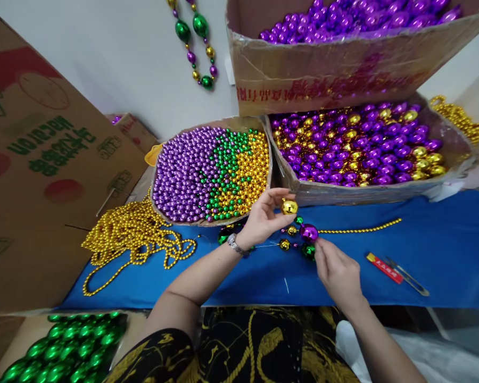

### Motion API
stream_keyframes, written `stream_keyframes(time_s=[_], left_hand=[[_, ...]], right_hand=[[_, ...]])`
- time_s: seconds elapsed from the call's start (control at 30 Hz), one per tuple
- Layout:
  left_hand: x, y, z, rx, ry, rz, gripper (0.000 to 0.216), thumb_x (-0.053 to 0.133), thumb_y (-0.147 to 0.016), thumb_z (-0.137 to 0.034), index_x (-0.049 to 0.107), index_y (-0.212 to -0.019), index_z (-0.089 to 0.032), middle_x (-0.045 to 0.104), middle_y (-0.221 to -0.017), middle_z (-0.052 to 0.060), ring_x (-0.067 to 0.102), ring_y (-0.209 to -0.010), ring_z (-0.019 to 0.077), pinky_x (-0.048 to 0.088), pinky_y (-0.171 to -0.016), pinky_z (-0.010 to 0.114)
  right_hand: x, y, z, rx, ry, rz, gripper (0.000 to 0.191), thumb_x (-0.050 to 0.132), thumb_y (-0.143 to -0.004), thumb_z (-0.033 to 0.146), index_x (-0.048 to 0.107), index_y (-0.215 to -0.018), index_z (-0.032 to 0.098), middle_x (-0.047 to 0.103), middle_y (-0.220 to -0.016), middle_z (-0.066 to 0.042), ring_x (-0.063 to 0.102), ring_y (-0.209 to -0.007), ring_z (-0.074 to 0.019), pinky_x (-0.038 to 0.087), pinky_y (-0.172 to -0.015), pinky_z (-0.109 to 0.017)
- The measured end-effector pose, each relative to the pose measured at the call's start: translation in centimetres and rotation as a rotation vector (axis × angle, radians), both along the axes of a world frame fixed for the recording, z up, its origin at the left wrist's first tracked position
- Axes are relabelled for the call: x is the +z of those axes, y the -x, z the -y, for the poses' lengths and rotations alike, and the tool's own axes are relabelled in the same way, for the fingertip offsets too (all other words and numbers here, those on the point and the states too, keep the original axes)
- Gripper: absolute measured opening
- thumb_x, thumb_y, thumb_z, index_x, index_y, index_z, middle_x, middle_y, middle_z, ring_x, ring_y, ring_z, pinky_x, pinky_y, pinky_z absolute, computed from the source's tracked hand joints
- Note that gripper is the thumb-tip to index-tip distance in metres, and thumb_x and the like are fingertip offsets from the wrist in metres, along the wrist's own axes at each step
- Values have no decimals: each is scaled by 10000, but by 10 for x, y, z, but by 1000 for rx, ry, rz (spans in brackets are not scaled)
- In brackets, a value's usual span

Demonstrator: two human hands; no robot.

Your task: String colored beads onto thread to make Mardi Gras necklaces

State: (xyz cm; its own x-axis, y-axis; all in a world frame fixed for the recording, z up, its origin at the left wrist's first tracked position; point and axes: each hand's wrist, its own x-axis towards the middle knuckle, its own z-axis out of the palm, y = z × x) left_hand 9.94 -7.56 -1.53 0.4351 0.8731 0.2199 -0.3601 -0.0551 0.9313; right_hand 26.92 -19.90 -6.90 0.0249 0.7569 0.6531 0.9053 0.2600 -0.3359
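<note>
My left hand (264, 214) pinches a large shiny gold bead (289, 206) between thumb and fingers, just in front of the box of small beads. My right hand (338, 270) is closed, its thumb and fingertips at the edge of a large purple bead (308, 232) on a strand. What exactly the fingertips grip is partly hidden. Around them on the blue cloth lie more strung beads, including a green bead (308, 250) and a smaller gold bead (285, 244). A thin pale thread (266, 245) runs left beneath my left wrist.
Small purple, green and gold beads fill one box (272, 159); purple and gold ones fill another box (343, 194). A third box (303, 69) stands above. Gold bead chains (122, 234) lie left, near a tall carton (43, 213). Thread snips (411, 279) and a red-labelled item (385, 267) lie right.
</note>
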Motion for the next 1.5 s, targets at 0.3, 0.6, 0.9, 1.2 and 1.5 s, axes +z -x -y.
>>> stream_keyframes(time_s=[0.3, 0.6, 0.9, 1.2, 1.5], left_hand=[[-7, -1, 6, 85, 124, 72, 526, 842, -649, -219, 559, -1092, -202, 653, -1121, 68, 617, -978, 157, 521, -873, 324], [-10, 8, 6, 137, 54, 43, 511, 838, -651, -197, 560, -1080, -188, 645, -1095, 74, 601, -1010, 163, 494, -876, 322], [-11, 15, 4, 153, 92, 70, 449, 841, -649, -205, 596, -1024, -191, 659, -1079, 52, 604, -958, 133, 479, -886, 303], [-13, 16, 7, 154, 113, 65, 442, 841, -645, -196, 593, -1011, -181, 655, -1058, 53, 604, -921, 124, 487, -862, 297], [-18, 18, 10, 240, 75, -2, 514, 861, -621, -233, 551, -1028, -189, 646, -1079, 65, 604, -989, 160, 511, -843, 309]], right_hand=[[-6, 6, 1, -17, 46, -21, 209, 455, -961, 216, 601, -1106, 178, 632, -906, -76, 630, -734, -148, 498, -638, -240], [-7, 8, -4, -9, -11, -68, 102, 562, -926, 227, 633, -973, 171, 665, -850, -49, 633, -762, -141, 498, -738, -244], [-6, 15, -5, 28, -40, -82, 134, 543, -921, 190, 628, -1025, 182, 656, -871, -60, 640, -793, -157, 518, -750, -265], [-14, 16, -4, -39, -102, 28, 143, 570, -904, 168, 623, -1036, 167, 653, -867, -72, 627, -756, -149, 500, -686, -248], [-20, 16, -3, -102, -109, 127, 162, 570, -902, 214, 670, -1028, 200, 661, -854, -59, 631, -697, -125, 480, -619, -221]])
